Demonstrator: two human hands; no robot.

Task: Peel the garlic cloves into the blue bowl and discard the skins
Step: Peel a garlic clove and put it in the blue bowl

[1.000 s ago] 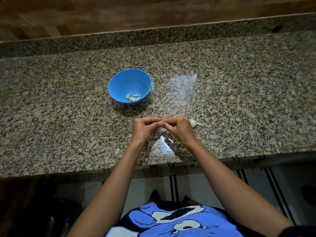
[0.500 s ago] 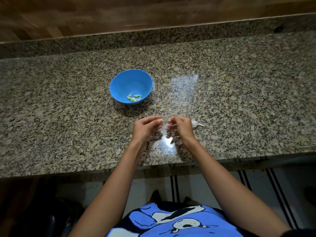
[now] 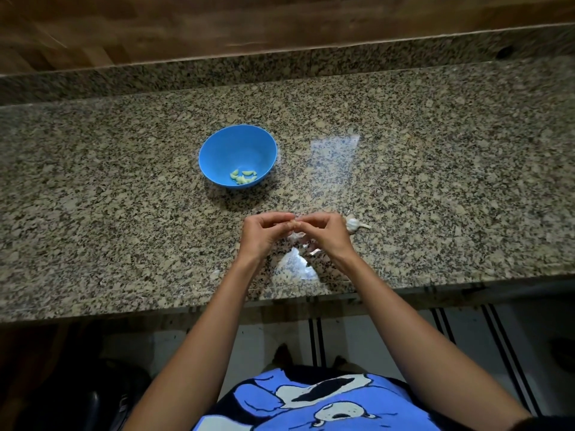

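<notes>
Rejoined, left hand (image 3: 261,236) and right hand (image 3: 326,234) pinch a garlic clove (image 3: 292,224) above skins (image 3: 294,236), garlic bulb (image 3: 353,224) beside.

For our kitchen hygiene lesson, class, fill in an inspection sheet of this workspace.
Surface: speckled granite counter, glossy, with glare.
Job's things: round blue plastic bowl holding peeled pale garlic cloves; white garlic bulb piece lying on the counter.
Clutter: white papery skins near the front edge.
Grips: left hand and right hand both pinch one small garlic clove.
Cables: nothing seen.
Surroundings: brown wooden wall panel behind.
</notes>
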